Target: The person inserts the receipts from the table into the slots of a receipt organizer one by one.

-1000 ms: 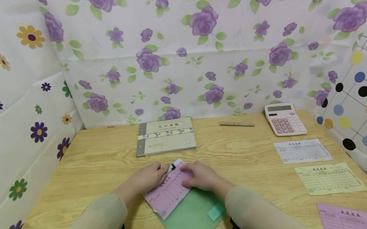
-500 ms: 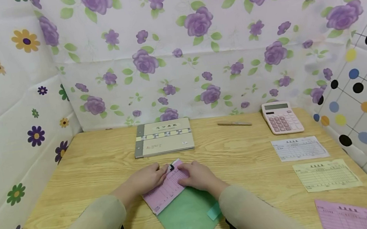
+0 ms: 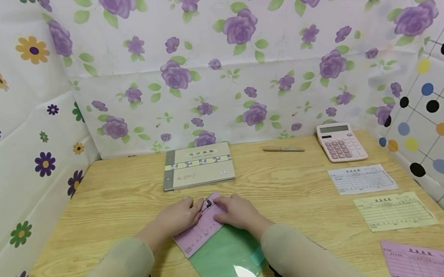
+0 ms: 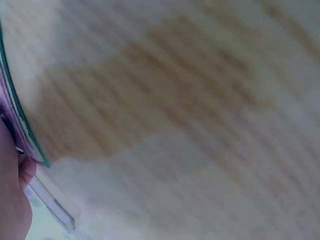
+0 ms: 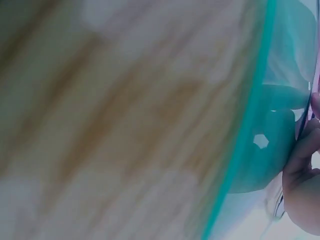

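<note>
A green clip folder [image 3: 225, 263] lies at a slant near the front of the table, with a pink printed slip [image 3: 197, 239] across its upper part. At its top end is a black and silver clip [image 3: 208, 203]. My left hand [image 3: 176, 215] grips the folder's upper left edge beside the clip, fingers over the slip. My right hand [image 3: 240, 212] pinches the slip's upper right part at the folder's other edge. In the right wrist view, curled fingers [image 5: 302, 155] show at the green cover; the left wrist view catches part of the left hand [image 4: 12, 200] at the folder's edge.
A ledger book [image 3: 198, 166] lies behind the hands, a brown pen [image 3: 283, 149] to its right. The pink calculator [image 3: 341, 142] sits at the back right. Down the right side lie a white slip [image 3: 362, 180], a yellow slip [image 3: 395, 212] and another pink slip [image 3: 426, 259].
The pink slip has slid up and left toward the clip, its lower edge now closer in line with the folder. The right hand has shifted slightly left; the left hand has barely moved.
</note>
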Motion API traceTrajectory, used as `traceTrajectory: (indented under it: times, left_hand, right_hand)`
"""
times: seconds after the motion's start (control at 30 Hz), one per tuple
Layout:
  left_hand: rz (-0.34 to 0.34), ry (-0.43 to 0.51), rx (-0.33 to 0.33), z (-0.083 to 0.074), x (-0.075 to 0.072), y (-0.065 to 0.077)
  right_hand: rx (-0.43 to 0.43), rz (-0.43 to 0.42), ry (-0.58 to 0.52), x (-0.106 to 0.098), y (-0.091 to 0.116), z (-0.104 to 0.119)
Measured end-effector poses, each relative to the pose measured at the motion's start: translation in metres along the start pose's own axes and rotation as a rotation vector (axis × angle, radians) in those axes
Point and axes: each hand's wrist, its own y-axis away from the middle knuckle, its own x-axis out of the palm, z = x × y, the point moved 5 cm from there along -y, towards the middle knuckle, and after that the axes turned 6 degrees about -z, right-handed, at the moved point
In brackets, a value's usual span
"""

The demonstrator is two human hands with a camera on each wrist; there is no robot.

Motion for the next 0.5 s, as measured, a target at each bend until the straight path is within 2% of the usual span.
traceTrajectory:
  times: [0.2,0.37,0.5]
  left_hand:
    - [-0.060,-0.052,0.000,-0.001,0.002,0.002]
    - [-0.091,-0.055,0.014,-0.001,0.002,0.003]
    - [-0.078,-0.037,0.000,0.000,0.005,0.005]
  right_hand:
    - [-0.036,0.026,-0.128,-0.010,0.005,-0.005]
    - [0.019,0.092,-0.277,-0.015,0.020,-0.017]
    - [0.018,0.102,-0.270,-0.022,0.031,-0.031]
